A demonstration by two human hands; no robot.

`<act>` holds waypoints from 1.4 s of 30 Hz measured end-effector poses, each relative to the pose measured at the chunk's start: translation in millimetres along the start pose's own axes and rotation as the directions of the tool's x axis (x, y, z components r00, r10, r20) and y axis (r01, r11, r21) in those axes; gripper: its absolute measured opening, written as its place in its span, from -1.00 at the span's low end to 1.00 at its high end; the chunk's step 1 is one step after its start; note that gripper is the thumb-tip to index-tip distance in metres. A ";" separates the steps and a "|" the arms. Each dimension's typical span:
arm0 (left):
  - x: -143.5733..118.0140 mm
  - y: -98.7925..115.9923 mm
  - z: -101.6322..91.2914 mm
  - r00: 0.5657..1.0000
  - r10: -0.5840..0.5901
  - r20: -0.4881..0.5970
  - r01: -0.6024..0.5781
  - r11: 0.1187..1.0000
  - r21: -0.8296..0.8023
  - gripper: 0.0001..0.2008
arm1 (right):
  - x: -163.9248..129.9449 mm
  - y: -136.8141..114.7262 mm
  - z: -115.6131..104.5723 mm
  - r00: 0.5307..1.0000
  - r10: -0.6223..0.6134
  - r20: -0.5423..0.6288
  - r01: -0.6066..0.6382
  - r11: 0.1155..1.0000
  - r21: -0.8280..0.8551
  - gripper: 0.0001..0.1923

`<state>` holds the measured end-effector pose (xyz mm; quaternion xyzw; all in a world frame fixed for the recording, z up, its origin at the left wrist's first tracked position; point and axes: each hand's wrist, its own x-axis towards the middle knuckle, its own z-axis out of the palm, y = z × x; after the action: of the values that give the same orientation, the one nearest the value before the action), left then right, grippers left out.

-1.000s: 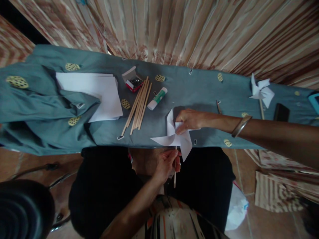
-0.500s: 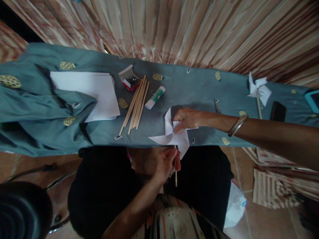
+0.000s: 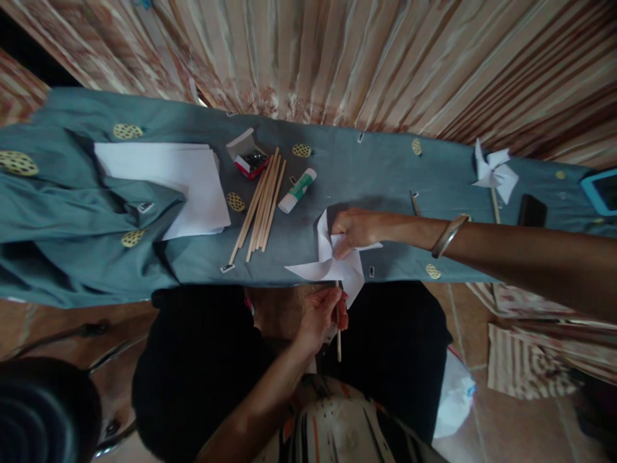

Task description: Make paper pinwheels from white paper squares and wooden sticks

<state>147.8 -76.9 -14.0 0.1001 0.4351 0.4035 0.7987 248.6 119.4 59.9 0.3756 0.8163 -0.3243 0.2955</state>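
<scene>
A white paper pinwheel [image 3: 324,270] lies at the table's front edge, its blades folded and spread. My right hand [image 3: 354,231] is closed on it near the centre, with the fingertips pressing the paper; whatever lies under them is hidden. Below the edge, my left hand [image 3: 322,315] pinches a thin wooden stick [image 3: 339,347], which runs up beneath the pinwheel. The stick's upper end is covered by the paper. On the right wrist sits a silver bangle [image 3: 448,235].
Left of the hands lie a glue stick [image 3: 297,190], several wooden sticks [image 3: 260,209], an open box of small metal pieces [image 3: 250,161] and white paper sheets [image 3: 193,186]. To the right are another pinwheel [image 3: 494,172], a black phone [image 3: 533,211] and a blue-framed device [image 3: 600,193].
The view has shifted slightly. Both hands keep their holds on the pinwheel and the stick, with hardly any visible movement.
</scene>
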 end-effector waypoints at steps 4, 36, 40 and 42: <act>-0.5 0.0 0.1 1.000 0.004 0.001 -0.004 1.000 0.003 -0.51 | -0.6 -3.1 -2.2 1.000 0.003 0.020 -0.003 1.000 -0.016 -0.80; 22.5 123.3 54.6 0.969 0.173 0.175 -0.203 0.964 0.171 -0.59 | -67.6 55.9 52.3 0.129 0.684 -0.718 0.728 0.426 0.537 -0.67; 46.0 138.8 60.5 0.953 0.260 0.158 -0.282 0.949 0.143 -0.60 | -63.2 48.4 54.7 0.554 0.429 -0.714 0.597 0.393 0.699 -0.61; 52.1 141.1 60.2 0.942 0.304 0.140 -0.322 0.937 0.134 -0.63 | -61.5 37.9 51.2 0.733 0.233 -0.639 0.545 0.362 0.756 -0.60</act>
<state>131.3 65.0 62.3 0.2533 0.3958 0.4840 0.7382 324.7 74.2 61.5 0.4733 0.5727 -0.5945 -0.3076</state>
